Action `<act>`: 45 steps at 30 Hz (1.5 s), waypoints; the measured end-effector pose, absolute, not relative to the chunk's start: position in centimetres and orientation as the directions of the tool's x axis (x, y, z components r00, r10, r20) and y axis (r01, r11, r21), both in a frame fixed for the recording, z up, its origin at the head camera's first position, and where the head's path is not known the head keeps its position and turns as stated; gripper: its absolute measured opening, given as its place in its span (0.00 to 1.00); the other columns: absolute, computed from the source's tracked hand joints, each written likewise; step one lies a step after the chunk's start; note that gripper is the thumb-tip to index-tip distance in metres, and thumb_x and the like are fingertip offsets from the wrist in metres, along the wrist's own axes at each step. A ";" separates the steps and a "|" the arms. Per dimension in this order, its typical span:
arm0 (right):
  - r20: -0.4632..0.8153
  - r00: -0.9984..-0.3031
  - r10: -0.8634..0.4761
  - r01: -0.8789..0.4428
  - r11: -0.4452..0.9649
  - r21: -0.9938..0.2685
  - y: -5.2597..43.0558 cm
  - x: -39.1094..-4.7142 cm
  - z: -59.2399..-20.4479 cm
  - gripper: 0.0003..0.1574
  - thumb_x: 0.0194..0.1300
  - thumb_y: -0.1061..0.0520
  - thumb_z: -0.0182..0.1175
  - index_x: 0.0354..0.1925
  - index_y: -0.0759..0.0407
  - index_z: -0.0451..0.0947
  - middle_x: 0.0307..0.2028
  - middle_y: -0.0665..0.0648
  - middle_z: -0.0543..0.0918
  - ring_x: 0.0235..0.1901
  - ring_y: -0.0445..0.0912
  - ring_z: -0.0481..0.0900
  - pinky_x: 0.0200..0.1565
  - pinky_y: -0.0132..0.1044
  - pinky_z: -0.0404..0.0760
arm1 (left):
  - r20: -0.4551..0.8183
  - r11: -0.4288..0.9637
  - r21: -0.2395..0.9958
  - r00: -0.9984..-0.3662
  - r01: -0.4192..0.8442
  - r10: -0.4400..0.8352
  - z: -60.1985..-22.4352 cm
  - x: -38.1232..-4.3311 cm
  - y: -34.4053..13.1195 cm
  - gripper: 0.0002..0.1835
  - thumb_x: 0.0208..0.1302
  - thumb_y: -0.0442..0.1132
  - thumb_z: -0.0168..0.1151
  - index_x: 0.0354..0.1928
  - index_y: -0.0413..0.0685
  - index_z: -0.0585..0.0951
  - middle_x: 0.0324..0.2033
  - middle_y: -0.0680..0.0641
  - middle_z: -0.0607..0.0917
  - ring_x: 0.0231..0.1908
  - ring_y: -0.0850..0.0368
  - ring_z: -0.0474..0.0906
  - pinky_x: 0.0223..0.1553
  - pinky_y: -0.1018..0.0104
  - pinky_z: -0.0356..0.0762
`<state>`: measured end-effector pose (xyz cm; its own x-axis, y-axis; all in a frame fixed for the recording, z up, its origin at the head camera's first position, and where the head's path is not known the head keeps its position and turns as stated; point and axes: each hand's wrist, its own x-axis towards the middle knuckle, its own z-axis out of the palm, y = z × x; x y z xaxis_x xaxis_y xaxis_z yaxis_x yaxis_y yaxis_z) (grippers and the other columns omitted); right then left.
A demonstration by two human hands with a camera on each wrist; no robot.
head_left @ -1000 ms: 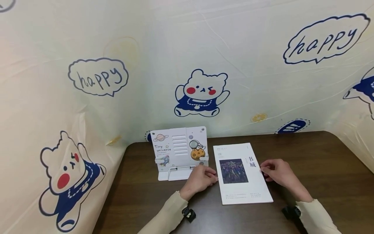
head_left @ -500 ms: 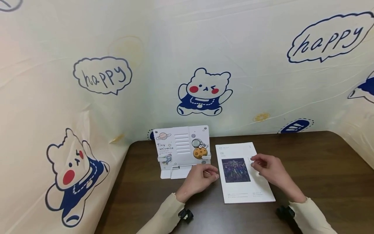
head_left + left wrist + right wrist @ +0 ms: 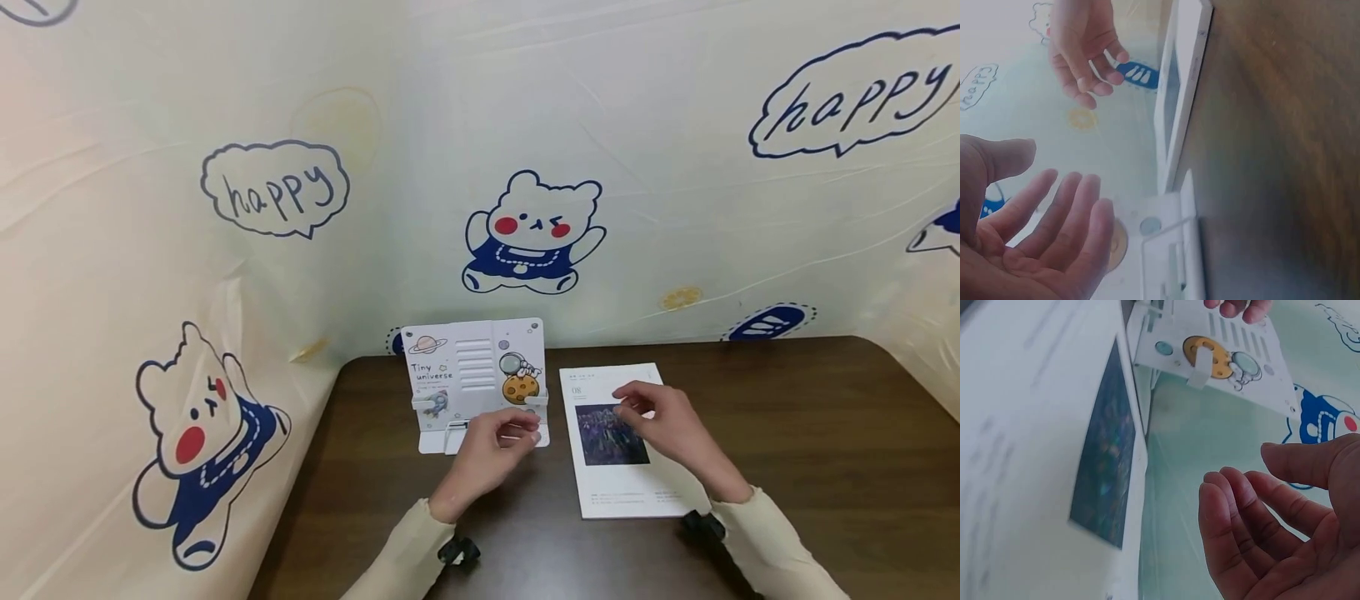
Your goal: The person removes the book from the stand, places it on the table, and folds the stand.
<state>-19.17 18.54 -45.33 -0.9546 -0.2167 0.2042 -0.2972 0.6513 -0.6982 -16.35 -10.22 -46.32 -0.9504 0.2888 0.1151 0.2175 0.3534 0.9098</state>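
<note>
Presently, the left hand [image 3: 492,450] hovers near 1 white stand [image 3: 480,367], the right hand [image 3: 670,425] above 1 booklet [image 3: 609,454]; these 2 hands curve loosely, relaxed. The booklet lies on 1 table [image 3: 825,433], right of the stand.

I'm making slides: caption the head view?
Left hand before a white cartoon-printed rectangular stand, right hand above a white rectangular paper booklet, brown wood-grain table below.

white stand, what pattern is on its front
The white stand has a ringed planet, rocket, astronaut and "Tiny universe" lettering; best seen in the head view.
</note>
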 end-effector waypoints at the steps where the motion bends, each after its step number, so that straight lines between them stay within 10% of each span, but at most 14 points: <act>1: 0.207 -0.952 -0.224 -0.304 0.645 -0.701 18.2 -19.3 -45.3 0.11 0.67 0.64 0.68 0.48 0.63 0.86 0.34 0.55 0.89 0.35 0.45 0.84 0.38 0.32 0.82 | 0.120 0.356 0.909 -0.954 0.217 0.274 -46.2 -16.4 -10.6 0.11 0.70 0.35 0.66 0.52 0.42 0.87 0.47 0.41 0.91 0.46 0.52 0.89 0.48 0.69 0.87; 33: 0.156 -0.957 -0.245 -0.274 0.587 -0.762 13.1 -21.8 -45.0 0.14 0.70 0.62 0.65 0.52 0.66 0.84 0.37 0.59 0.89 0.37 0.50 0.86 0.33 0.34 0.82 | 0.230 0.401 0.898 -0.970 0.183 -0.073 -44.1 -17.2 -18.5 0.14 0.67 0.34 0.70 0.53 0.40 0.86 0.47 0.41 0.91 0.45 0.50 0.90 0.50 0.63 0.88; 45: 0.193 -0.957 -0.216 -0.283 0.564 -0.776 12.0 -22.6 -44.8 0.13 0.68 0.62 0.67 0.50 0.63 0.85 0.38 0.61 0.89 0.38 0.52 0.87 0.36 0.36 0.83 | 0.247 0.384 0.908 -0.954 0.167 -0.169 -43.6 -17.6 -20.4 0.13 0.68 0.32 0.69 0.53 0.40 0.86 0.47 0.39 0.90 0.44 0.49 0.89 0.45 0.77 0.84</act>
<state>-22.56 12.02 -44.76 -0.9573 -0.2156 0.1926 -0.2831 0.5636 -0.7761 -17.59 -20.38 -43.61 -0.9542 -0.1695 0.2466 0.1666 0.3838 0.9083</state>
